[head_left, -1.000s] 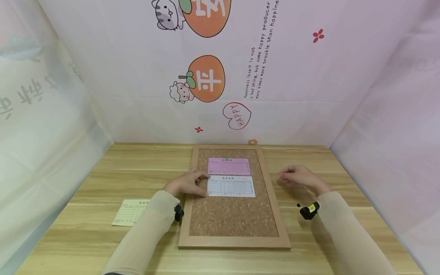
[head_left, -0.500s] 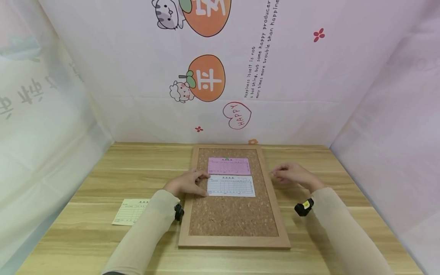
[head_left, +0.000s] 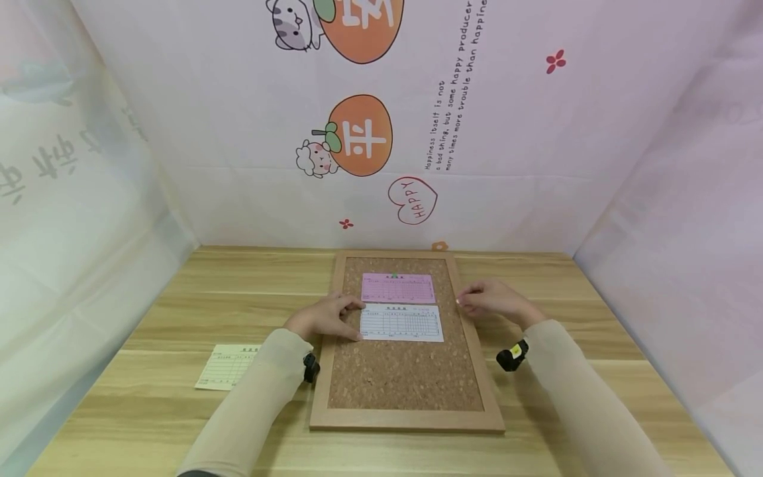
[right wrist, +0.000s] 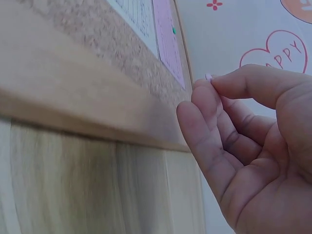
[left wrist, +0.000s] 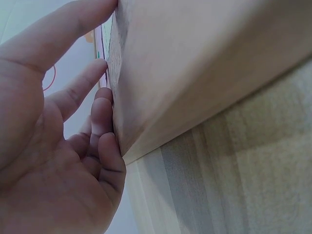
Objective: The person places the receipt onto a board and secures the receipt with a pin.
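Note:
A white printed slip lies on the cork board, just below a pink slip. A green push pin sits at the pink slip's top edge. My left hand rests on the board's left side, thumb and a fingertip touching the white slip's left corners. Over the board's right frame, my right hand pinches a small pale push pin between thumb and forefinger. Most of that pin is hidden by the fingertips.
A pale yellow slip lies on the wooden table left of the board, partly covered by my left sleeve. The board's wooden frame stands slightly raised. Printed cloth walls in the back and both sides.
My right hand has moved left, from the table beside the board to over its right frame, carrying the pale push pin. The left hand and the slips have stayed in place.

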A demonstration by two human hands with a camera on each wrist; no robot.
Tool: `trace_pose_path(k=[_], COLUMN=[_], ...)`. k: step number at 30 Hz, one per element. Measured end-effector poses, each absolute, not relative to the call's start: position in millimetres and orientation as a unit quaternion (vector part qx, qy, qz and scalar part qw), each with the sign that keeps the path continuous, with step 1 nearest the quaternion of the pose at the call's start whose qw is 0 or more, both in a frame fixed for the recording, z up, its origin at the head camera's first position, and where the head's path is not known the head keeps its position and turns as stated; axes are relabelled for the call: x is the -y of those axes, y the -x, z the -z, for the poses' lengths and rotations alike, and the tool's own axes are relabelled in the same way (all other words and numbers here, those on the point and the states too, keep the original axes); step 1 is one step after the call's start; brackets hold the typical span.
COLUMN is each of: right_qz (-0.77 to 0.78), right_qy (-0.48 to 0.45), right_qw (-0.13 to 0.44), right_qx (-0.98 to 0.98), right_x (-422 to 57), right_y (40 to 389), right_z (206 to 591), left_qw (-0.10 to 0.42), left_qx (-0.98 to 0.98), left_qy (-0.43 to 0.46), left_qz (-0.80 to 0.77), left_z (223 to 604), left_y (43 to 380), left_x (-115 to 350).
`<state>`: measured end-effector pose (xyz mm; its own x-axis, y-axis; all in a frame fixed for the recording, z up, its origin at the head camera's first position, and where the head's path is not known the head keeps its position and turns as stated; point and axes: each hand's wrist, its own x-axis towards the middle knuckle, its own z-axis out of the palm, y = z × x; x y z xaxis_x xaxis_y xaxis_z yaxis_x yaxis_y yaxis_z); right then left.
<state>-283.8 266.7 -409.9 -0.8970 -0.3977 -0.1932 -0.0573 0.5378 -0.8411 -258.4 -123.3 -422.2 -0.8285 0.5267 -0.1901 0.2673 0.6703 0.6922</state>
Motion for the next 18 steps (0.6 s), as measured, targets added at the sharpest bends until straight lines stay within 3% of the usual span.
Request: trace_pose_path(k=[18], right_qz=[0.461], right_qy=[0.130], right_qw=[0.213], right_qx=[-0.852], right_x=[-239], right_y=[293], right_z=[411], left_qw=[0.198], left_qx=[-0.892], left_qy=[-0.215], left_qz=[-0.345], left_z=[423], left_y=[259], left_x=[120])
